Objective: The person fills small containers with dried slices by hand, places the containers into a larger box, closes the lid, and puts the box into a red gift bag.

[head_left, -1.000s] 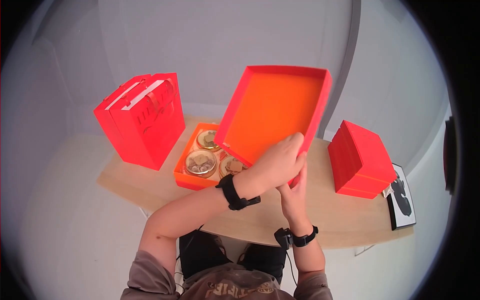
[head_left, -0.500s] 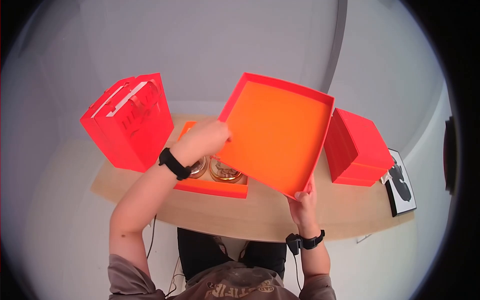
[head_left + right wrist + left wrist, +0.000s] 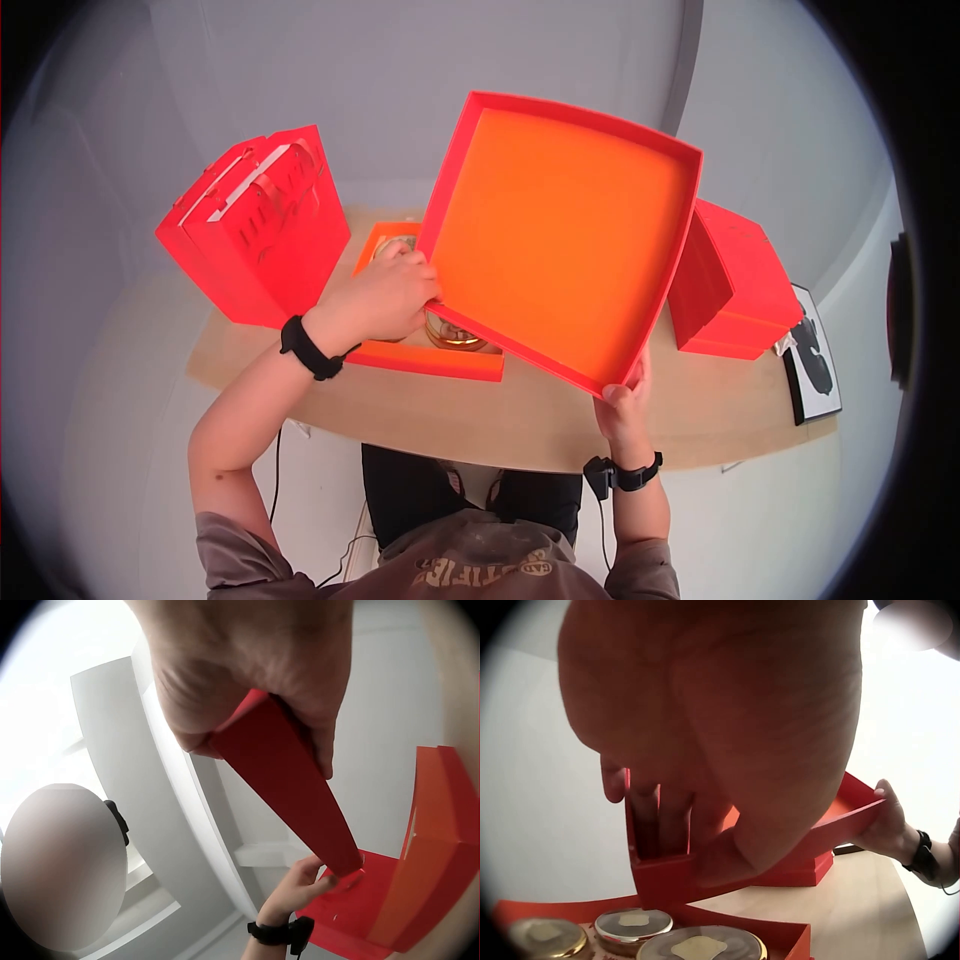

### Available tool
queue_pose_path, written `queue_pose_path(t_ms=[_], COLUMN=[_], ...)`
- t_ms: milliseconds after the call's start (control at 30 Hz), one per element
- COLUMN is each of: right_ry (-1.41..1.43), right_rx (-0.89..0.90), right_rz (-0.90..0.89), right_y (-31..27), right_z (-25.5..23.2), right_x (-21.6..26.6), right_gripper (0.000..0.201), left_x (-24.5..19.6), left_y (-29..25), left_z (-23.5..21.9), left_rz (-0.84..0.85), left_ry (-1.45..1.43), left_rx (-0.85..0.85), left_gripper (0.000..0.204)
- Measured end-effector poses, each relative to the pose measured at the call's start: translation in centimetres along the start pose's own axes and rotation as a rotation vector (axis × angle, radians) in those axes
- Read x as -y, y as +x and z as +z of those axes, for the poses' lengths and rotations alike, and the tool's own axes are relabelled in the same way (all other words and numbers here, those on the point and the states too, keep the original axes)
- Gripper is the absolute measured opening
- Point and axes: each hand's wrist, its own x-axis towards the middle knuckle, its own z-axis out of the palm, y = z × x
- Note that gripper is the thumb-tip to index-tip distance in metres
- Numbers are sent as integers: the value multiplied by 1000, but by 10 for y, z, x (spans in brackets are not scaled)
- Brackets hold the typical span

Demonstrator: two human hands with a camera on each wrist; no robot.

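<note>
A square red box lid (image 3: pixel 560 240) with an orange inside is held tilted in the air, its inner face toward the head camera. My left hand (image 3: pixel 385 292) grips its left corner, fingers over the wall and thumb on the outer side, as the left wrist view shows. At the lower right corner my right hand (image 3: pixel 627 405) holds the lid, thumb on the near edge and fingers behind. Below and left of the lid sits an open orange box (image 3: pixel 430 360) with several round lidded jars (image 3: pixel 703 946); the left hand and the lid partly hide them in the head view.
Two red gift bags (image 3: pixel 275 230) with ribbon handles stand at the table's left. Red boxes (image 3: pixel 735 280) are stacked at the right, beside a black-and-white framed picture (image 3: pixel 818 355). The wooden table (image 3: pixel 540 430) curves along its front edge; a grey wall rises behind.
The left hand has moved from the lid's lower right corner to its left corner. The lid has turned and risen, with the right hand still at the lower right corner.
</note>
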Motion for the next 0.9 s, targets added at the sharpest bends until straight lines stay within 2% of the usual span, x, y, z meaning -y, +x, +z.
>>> queue_pose_path(t_ms=[167, 267, 400, 467, 600, 667, 800, 867, 900], right_ry=[-29, -58, 8, -3, 94, 119, 81, 44, 38], right_rx=[-18, -40, -81, -66, -81, -97, -81, -96, -94], right_rz=[-20, -26, 20, 18, 62, 93, 80, 48, 42], right_y=[1, 1, 0, -2, -4, -4, -7, -12, -13], right_z=[-3, -8, -7, -12, -15, -17, -21, -26, -31], right_x=[7, 9, 17, 17, 21, 23, 20, 18, 18], right_gripper=[99, 96, 94, 95, 90, 90, 87, 85, 82], left_x=[3, 6, 5, 5, 10, 10, 13, 7, 4], left_y=[0, 4, 4, 2, 2, 2, -1, -5, -6], left_z=[1, 9, 5, 8, 5, -3, -3, -4, -6], left_rz=[136, 157, 131, 15, 44, -48, -14, -301, -298], left_ry=[-4, -53, -85, -297, -395, -557, -563, -1024, -1023], left_rx=[-119, -181, -154, -96, -94, -11, -66, -64, -62], left_gripper=[15, 11, 9, 10, 10, 12, 10, 12, 12])
